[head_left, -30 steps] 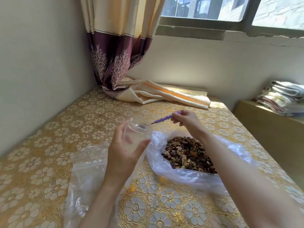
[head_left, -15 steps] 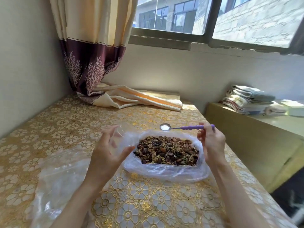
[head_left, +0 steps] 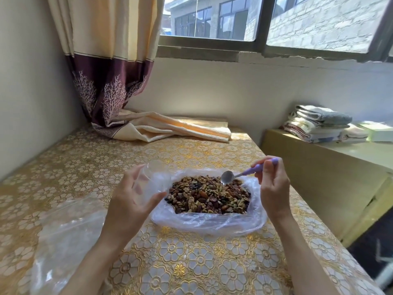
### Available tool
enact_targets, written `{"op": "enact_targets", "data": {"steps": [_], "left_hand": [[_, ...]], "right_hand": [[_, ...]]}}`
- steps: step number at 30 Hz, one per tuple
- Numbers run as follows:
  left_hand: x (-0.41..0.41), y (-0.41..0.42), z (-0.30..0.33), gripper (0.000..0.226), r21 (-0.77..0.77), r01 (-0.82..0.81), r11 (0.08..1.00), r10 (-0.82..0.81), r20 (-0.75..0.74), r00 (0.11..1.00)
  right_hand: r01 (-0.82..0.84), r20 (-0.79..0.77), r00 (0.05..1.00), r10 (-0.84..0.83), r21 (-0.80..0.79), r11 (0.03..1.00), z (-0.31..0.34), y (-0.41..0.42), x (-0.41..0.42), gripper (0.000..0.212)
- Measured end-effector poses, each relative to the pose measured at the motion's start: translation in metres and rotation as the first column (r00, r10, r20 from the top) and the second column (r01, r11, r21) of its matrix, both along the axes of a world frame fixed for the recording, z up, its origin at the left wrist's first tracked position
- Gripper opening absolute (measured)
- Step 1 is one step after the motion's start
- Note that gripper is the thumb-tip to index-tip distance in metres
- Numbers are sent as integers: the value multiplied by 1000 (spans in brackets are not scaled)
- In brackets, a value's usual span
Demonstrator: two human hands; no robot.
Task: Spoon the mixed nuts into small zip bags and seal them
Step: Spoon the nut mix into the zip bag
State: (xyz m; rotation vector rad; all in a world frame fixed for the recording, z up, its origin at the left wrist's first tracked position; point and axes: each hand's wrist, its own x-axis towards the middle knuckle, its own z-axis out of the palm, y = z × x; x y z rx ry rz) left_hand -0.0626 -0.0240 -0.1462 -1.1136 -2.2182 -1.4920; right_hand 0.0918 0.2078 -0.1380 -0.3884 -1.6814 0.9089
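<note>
A heap of mixed nuts (head_left: 209, 198) lies in a wide clear plastic bag (head_left: 208, 223) on the gold floral tablecloth (head_left: 191, 262). My left hand (head_left: 129, 201) holds a small clear zip bag (head_left: 156, 180) upright at the big bag's left edge, thumb and fingers curled round it. My right hand (head_left: 273, 186) grips the purple handle of a metal spoon (head_left: 227, 177). The spoon's bowl is tilted down and touches the far right part of the nut heap. The small bag looks empty.
A pile of clear plastic bags (head_left: 63, 235) lies at the front left. A curtain's end (head_left: 170, 128) is spread over the table's far side. Right of the table stands a low cabinet (head_left: 319, 167) with folded towels (head_left: 316, 123). Walls close off the left and back.
The view has swung right and closer. My right hand moved from over the bag's far side to its right and lowered the spoon's bowl onto the nuts. My left hand keeps holding the small bag.
</note>
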Motion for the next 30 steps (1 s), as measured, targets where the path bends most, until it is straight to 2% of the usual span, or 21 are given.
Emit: {"op": "enact_targets", "data": {"steps": [6,11,17,23,30], "left_hand": [[3,2,0,76,-32,27,999,-27,-15,1000],[4,4,1,77,-36,25,999,-25,-5,1000],[4,6,1,77,-40,36,999,-36,10,999],[8,13,-5,84,-135,71,988,-65,49,997],[9,20,-9,78,-183,67,981,-56,64,996]], "right_hand": [[-105,50,993,108,-61,993,-7,-6,-11,29],[-101,26,993,112,-274,956,-15,1,-12,30],[-31,-78,997,-7,-483,875,-18,9,-10,29],[-119,-152,988,40,-553,825,-16,4,-12,28],[-180,-218,973,74,-517,837,-2,-11,-14,29]]}}
